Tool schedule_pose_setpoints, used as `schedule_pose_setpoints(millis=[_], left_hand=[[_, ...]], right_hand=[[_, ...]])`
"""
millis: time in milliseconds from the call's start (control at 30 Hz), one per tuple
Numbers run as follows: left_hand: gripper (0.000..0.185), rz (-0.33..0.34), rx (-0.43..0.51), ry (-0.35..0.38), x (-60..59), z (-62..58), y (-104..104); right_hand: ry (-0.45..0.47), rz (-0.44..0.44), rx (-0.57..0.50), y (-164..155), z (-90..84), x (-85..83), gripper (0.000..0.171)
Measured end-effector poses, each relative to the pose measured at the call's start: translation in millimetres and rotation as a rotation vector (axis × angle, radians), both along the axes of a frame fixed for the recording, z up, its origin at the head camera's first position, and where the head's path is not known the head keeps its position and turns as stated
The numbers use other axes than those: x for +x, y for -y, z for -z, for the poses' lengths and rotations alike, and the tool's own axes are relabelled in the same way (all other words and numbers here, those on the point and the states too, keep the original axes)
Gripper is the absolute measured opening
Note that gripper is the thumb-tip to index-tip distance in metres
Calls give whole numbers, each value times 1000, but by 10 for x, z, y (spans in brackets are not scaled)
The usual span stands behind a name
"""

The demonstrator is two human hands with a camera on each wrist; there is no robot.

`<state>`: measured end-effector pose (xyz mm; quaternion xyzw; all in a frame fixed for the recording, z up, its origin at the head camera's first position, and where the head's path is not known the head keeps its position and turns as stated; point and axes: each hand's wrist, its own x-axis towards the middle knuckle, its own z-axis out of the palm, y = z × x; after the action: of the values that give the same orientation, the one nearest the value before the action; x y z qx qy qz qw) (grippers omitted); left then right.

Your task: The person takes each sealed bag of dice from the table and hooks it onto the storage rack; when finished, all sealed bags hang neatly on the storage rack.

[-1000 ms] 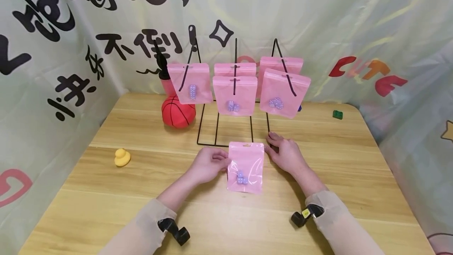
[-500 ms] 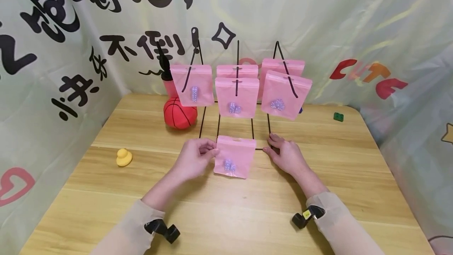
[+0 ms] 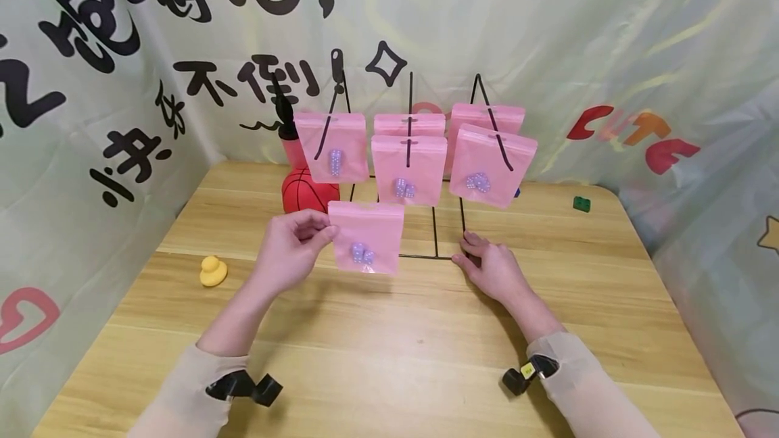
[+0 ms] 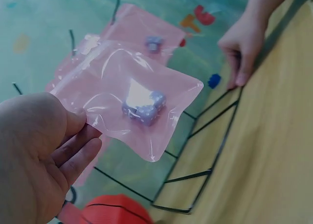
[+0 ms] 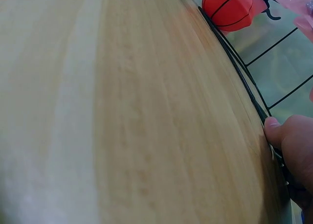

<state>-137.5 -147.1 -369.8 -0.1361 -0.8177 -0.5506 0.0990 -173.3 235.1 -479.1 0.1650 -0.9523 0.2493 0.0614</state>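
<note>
My left hand (image 3: 289, 252) pinches the left edge of a pink zip bag (image 3: 379, 232), raised off the table. Small purple dice (image 3: 363, 253) show inside the bag. In the left wrist view, thumb and fingers hold one side of the bag (image 4: 105, 87). At the front right corner of a black wire display rack (image 3: 436, 235), my right hand (image 3: 496, 269) grips the base wire with thumb and fingers. Similar pink bags hang from the rack's hooks: one on the left (image 3: 353, 137), two in the middle (image 3: 395, 161), two on the right (image 3: 477, 157).
A red basketball-patterned ball (image 3: 304, 191) sits behind the raised bag, with a pink and black object (image 3: 292, 147) behind it. A yellow rubber duck (image 3: 213, 272) is at the left, a green toy brick (image 3: 581, 203) at the back right. Fabric walls surround the wooden table (image 3: 420, 357).
My left hand has lifted the bag from the table's middle, carrying it up and left toward the rack's left side. My right hand has stayed at the rack's corner.
</note>
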Motion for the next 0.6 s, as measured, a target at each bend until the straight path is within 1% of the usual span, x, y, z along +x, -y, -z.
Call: schedule_pose_setpoints(millis=[267, 467, 600], left_hand=[[7, -61, 21, -64, 30, -175, 191], [9, -78, 53, -83, 47, -305, 279], [9, -96, 48, -109, 56, -385, 325]], right_hand=[[2, -9, 2, 3, 1, 11, 49], [-4, -10, 2, -2, 8, 10, 48], [-3, -10, 2, 0, 11, 4, 48]])
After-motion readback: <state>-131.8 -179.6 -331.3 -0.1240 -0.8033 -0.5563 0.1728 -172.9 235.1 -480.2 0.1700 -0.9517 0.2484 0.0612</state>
